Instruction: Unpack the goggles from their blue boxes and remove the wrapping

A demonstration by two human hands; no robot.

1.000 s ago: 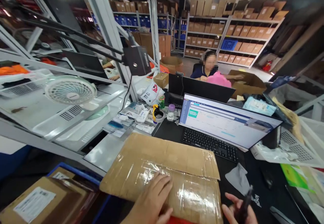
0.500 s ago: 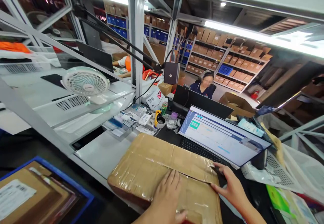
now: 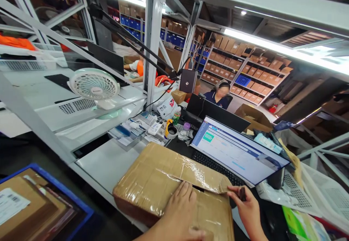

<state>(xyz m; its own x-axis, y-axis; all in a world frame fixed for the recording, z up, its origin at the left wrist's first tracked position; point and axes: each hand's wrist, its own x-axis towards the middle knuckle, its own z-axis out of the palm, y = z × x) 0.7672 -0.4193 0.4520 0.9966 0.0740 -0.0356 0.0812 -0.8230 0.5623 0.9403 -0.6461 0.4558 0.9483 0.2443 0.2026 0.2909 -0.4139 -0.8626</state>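
Observation:
A large cardboard box (image 3: 152, 175), wrapped in shiny clear tape, sits at the front of the desk. Across its top runs a seam, with a narrow dark gap showing near the middle. My left hand (image 3: 181, 208) lies on the top beside this seam, fingers stretched out and resting on the cardboard. At the right end, my right hand (image 3: 247, 206) pinches the corner of the box flap (image 3: 204, 173) between thumb and fingertips. A small dark brown object (image 3: 241, 193) shows among the curled fingers of that hand; its kind is unclear.
Behind the box are a keyboard (image 3: 215, 164) and a tilted monitor (image 3: 238, 150). A tape roll (image 3: 171, 129), a bottle (image 3: 177, 115) and a tray of small items (image 3: 128, 133) stand further left. A blue crate (image 3: 79, 206) holds parcels at lower left. A co-worker (image 3: 219, 95) sits beyond the screens.
My right hand has gone from resting along the box's right edge to pinching the flap corner. The gap at the seam has widened. My left hand stays on the box top.

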